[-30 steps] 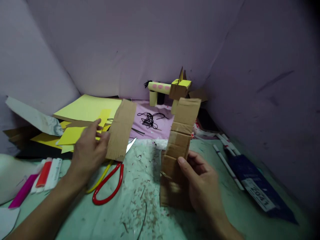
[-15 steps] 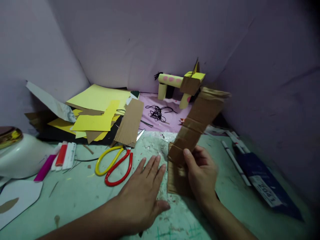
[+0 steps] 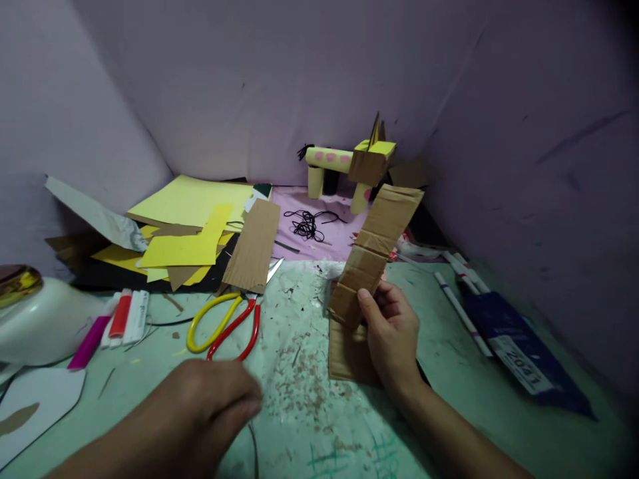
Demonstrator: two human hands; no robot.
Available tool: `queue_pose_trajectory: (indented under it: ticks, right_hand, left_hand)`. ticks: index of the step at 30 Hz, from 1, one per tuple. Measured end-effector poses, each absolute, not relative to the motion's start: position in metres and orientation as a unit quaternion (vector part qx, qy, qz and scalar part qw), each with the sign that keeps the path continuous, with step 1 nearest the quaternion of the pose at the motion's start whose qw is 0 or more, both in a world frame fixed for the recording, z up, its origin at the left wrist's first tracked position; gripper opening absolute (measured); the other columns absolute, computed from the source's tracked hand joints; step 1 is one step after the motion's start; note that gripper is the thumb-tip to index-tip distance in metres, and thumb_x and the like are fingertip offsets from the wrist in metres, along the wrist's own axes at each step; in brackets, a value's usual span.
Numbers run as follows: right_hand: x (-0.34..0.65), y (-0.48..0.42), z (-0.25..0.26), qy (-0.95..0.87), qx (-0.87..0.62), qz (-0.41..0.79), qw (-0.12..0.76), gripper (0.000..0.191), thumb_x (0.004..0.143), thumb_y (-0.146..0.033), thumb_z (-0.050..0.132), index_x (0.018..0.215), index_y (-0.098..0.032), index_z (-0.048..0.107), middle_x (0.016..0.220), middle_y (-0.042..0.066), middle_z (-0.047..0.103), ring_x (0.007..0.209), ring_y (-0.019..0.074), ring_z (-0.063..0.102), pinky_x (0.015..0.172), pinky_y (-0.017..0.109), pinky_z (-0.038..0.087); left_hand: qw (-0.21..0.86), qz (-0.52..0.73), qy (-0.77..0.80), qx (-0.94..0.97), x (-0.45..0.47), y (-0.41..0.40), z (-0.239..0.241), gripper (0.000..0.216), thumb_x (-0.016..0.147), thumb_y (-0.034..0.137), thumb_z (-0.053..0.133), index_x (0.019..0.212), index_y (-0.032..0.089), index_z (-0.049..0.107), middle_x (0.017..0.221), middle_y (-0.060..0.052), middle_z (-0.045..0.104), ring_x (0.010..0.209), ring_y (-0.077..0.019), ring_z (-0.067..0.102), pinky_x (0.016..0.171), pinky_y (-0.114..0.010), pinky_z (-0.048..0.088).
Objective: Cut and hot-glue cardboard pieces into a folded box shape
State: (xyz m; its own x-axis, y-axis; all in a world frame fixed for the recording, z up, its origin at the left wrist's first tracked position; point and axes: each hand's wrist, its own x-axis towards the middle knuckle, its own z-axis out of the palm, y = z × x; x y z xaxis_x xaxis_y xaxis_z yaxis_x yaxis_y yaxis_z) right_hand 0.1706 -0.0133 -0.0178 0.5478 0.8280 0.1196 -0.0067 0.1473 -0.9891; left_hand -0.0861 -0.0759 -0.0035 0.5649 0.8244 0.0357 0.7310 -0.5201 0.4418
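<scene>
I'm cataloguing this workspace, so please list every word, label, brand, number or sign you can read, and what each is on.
"2041": on the white label of the dark blue packet.
Print above that label: too faint to read.
Print on the white marker: too small to read.
Green strokes on the tabletop: crossed, rather like "#"; no word I can make out.

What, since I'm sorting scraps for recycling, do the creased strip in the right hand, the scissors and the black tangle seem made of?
Creased strip: matte cardboard, judging by its brown surface and crosswise folds.
Scissors: probably steel, from the silvery blade; smooth red and yellow handles suggest plastic coating.
Black tangle: thin, loosely looped, perhaps cord or yarn.
</scene>
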Motion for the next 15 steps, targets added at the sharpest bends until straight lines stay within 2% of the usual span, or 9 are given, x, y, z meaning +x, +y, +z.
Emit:
queue_pose_trajectory:
  ticks: [1,3,6,11,15]
  right_hand:
    - [0.171,-0.014,-0.018,-0.358,-0.574,0.313,0.667,0.022,0.072,-0.034,0.066,0.085,-0.018,0.058,0.078,0.001,0.060,0.072,0.0173,0.054,0.068,0.032,0.043]
    - [0.171,-0.014,-0.017,-0.358,-0.573,0.315,0.666,0.021,0.073,-0.034,0.065,0.085,-0.018,0.058,0.079,0.001,0.061,0.072,0.0176,0.055,0.068,0.032,0.043]
    - [0.170,-0.015,-0.016,-0.360,-0.571,0.317,0.666,0.019,0.074,-0.033,0.064,0.085,-0.018,0.058,0.078,0.001,0.061,0.072,0.0176,0.055,0.068,0.032,0.043]
    - [0.170,-0.014,-0.018,-0.356,-0.571,0.321,0.667,0.020,0.073,-0.033,0.065,0.085,-0.018,0.058,0.079,0.002,0.061,0.073,0.0183,0.055,0.070,0.034,0.044]
    - [0.171,-0.013,-0.021,-0.353,-0.570,0.317,0.671,0.021,0.071,-0.035,0.064,0.083,-0.019,0.058,0.077,0.002,0.061,0.072,0.0185,0.055,0.070,0.034,0.044]
  left_hand:
    - [0.252,0.059,0.439,0.860,-0.068,-0.060,0.011,0.021,0.091,0.026,0.043,0.084,0.023,0.062,0.080,0.001,0.065,0.073,-0.0132,0.061,0.066,-0.025,0.049]
    - [0.259,0.043,0.476,0.839,-0.034,-0.035,0.029,0.017,0.085,0.023,0.047,0.074,0.020,0.060,0.074,-0.002,0.065,0.070,-0.0166,0.062,0.061,-0.027,0.047]
    - [0.180,0.008,0.530,0.828,-0.003,-0.025,0.028,0.011,0.081,0.022,0.048,0.078,0.019,0.059,0.078,-0.005,0.065,0.070,-0.0226,0.063,0.060,-0.033,0.045]
    - [0.141,-0.049,0.536,0.831,0.000,-0.035,0.011,0.024,0.085,0.013,0.034,0.083,0.020,0.056,0.086,-0.007,0.062,0.072,-0.0232,0.063,0.058,-0.034,0.043]
    - [0.099,-0.132,0.528,0.833,0.008,-0.029,0.015,0.028,0.073,0.003,0.038,0.090,0.016,0.056,0.091,-0.011,0.060,0.076,-0.0256,0.062,0.059,-0.034,0.044]
